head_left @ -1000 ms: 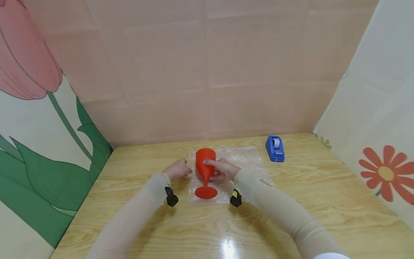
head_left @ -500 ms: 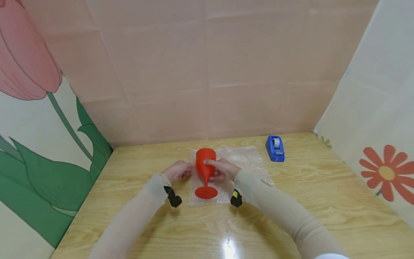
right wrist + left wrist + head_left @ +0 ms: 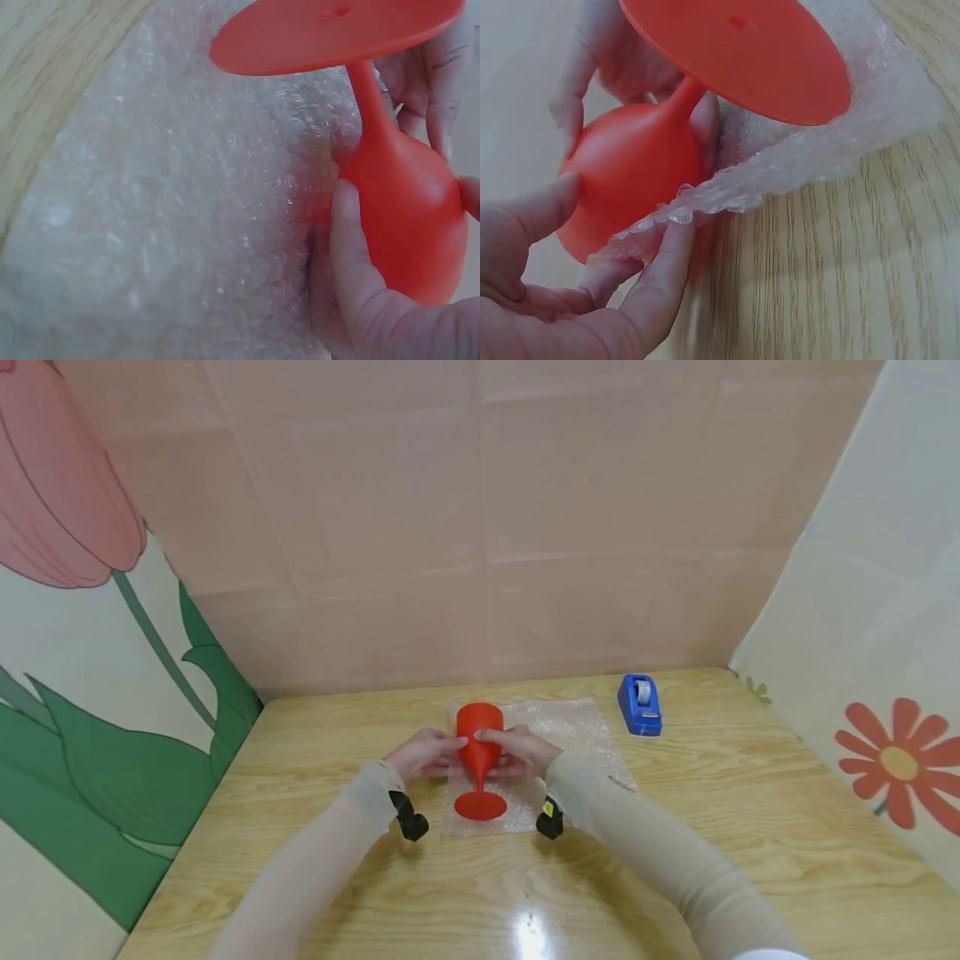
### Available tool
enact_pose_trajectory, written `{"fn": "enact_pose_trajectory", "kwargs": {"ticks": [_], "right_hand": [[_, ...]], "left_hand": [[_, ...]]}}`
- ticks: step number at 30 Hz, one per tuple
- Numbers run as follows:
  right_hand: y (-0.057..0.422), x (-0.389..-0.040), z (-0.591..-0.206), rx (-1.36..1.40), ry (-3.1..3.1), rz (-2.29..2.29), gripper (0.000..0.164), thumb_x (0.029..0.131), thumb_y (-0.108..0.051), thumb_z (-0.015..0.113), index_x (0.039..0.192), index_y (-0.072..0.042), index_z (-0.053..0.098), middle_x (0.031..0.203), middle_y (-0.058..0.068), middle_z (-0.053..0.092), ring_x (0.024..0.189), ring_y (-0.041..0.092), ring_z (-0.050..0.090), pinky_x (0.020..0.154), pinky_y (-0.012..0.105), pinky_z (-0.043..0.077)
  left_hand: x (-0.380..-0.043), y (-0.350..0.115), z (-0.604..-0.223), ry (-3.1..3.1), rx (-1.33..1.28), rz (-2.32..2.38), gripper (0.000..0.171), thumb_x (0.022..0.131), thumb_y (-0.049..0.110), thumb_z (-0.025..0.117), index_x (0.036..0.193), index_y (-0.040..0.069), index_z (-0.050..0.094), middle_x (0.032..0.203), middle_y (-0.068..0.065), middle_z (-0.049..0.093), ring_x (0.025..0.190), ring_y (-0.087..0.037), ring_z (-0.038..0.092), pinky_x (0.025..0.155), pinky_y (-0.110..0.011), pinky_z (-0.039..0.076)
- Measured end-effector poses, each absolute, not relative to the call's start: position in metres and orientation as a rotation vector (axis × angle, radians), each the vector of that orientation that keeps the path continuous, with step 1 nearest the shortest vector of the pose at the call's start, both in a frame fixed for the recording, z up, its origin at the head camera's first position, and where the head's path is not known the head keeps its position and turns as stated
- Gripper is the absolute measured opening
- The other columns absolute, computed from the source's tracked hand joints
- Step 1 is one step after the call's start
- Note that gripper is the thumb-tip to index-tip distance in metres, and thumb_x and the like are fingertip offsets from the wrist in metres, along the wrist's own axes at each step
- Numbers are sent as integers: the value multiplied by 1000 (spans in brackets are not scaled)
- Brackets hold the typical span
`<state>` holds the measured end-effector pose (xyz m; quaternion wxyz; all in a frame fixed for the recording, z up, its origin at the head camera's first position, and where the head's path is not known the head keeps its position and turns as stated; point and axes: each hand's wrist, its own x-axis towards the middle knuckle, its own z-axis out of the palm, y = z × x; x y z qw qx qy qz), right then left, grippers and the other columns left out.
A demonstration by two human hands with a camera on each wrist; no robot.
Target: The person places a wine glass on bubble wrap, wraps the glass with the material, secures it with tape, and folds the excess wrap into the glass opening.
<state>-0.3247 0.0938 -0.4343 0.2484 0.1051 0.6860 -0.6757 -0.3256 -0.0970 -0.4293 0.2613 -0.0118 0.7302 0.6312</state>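
Note:
A red plastic goblet (image 3: 478, 727) lies on its side on a sheet of bubble wrap (image 3: 562, 722), its foot toward me. My right hand (image 3: 522, 749) grips the bowl, with the thumb on top and the fingers around the far side. From the left, my left hand (image 3: 426, 753) meets the bowl. In the left wrist view its thumb rests on the red bowl (image 3: 637, 154), while its fingers press the raised edge of the bubble wrap (image 3: 727, 187) against the goblet from outside. Part of the right hand is hidden behind the bowl there.
A blue tape dispenser (image 3: 640, 706) with a roll of clear tape stands at the back right of the wooden table (image 3: 330, 727). Behind the table hangs a pink backdrop (image 3: 480, 527); flower-printed panels stand at both sides.
My left hand has moved right from beside the wrap to the goblet, lifting the wrap's left edge along. The right hand keeps its grip, and the goblet has barely shifted.

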Motion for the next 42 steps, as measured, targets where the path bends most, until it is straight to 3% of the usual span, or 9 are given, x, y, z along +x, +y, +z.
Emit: {"fn": "enact_pose_trajectory", "kwargs": {"ticks": [9, 17, 24, 27, 30, 34, 37, 39, 42], "right_hand": [[97, -325, -430, 235, 2005, -1735, 48, 81, -29, 69, 111, 5, 53, 103, 14, 64, 87, 24, 64, 82, 38, 52], [104, -326, -426, 223, 2001, -1722, 53, 83, -28, 70, 117, 5, 46, 99, 11, 59, 79, 19, 59, 89, 36, 49], [117, -330, -426, 171, 1887, -1738, 18, 89, -18, 63, 94, -1, 60, 84, 8, 60, 74, 16, 57, 82, 30, 51], [122, -330, -426, 162, 1855, -1746, 13, 91, -15, 60, 87, -2, 61, 83, 8, 57, 76, 17, 57, 84, 31, 51], [125, -331, -425, 178, 1838, -1755, 18, 91, -13, 59, 99, 4, 58, 86, 10, 54, 78, 19, 56, 88, 34, 50], [128, -331, -421, 221, 1828, -1758, 43, 91, -11, 59, 124, 9, 40, 94, 14, 50, 83, 22, 55, 92, 38, 47], [128, -331, -417, 224, 1859, -1714, 44, 91, -12, 59, 126, 8, 41, 99, 14, 52, 85, 24, 55, 93, 39, 45], [128, -330, -414, 202, 1916, -1659, 37, 91, -12, 59, 119, 9, 49, 98, 13, 55, 85, 23, 56, 95, 39, 44], [128, -329, -409, 172, 1975, -1623, 40, 90, -10, 59, 121, 11, 45, 97, 12, 56, 85, 23, 55, 98, 40, 41]], "left_hand": [[-329, -95, -432, 1992, -39, 1704, 35, 87, 22, 65, 110, -4, 57, 93, -11, 65, 78, -22, 63, 77, -36, 54], [-329, -89, -428, 2050, -25, 1674, 31, 86, 21, 67, 103, -4, 59, 86, -9, 63, 70, -19, 60, 68, -31, 56], [-328, -77, -423, 2140, 34, 1624, 29, 85, 21, 68, 92, -5, 57, 66, -5, 52, 54, -14, 53, 57, -25, 52], [-326, -71, -421, 2228, 72, 1567, 30, 84, 24, 69, 85, -3, 56, 59, -1, 46, 50, -14, 47, 52, -23, 46], [-325, -66, -420, 2301, 108, 1514, 31, 83, 28, 69, 78, 1, 56, 55, 1, 41, 49, -14, 43, 52, -25, 44], [-324, -62, -419, 2374, 125, 1442, 32, 83, 33, 69, 77, 4, 55, 57, 0, 44, 51, -16, 44, 56, -30, 46], [-323, -61, -417, 2399, 118, 1411, 33, 82, 34, 69, 81, 5, 54, 62, -2, 47, 54, -17, 46, 61, -34, 48], [-322, -60, -415, 2397, 115, 1408, 34, 82, 35, 69, 84, 4, 53, 64, -3, 47, 55, -18, 46, 64, -36, 49], [-320, -60, -413, 2386, 110, 1410, 35, 82, 35, 69, 90, 4, 53, 69, -4, 49, 59, -19, 47, 68, -38, 49]]}}
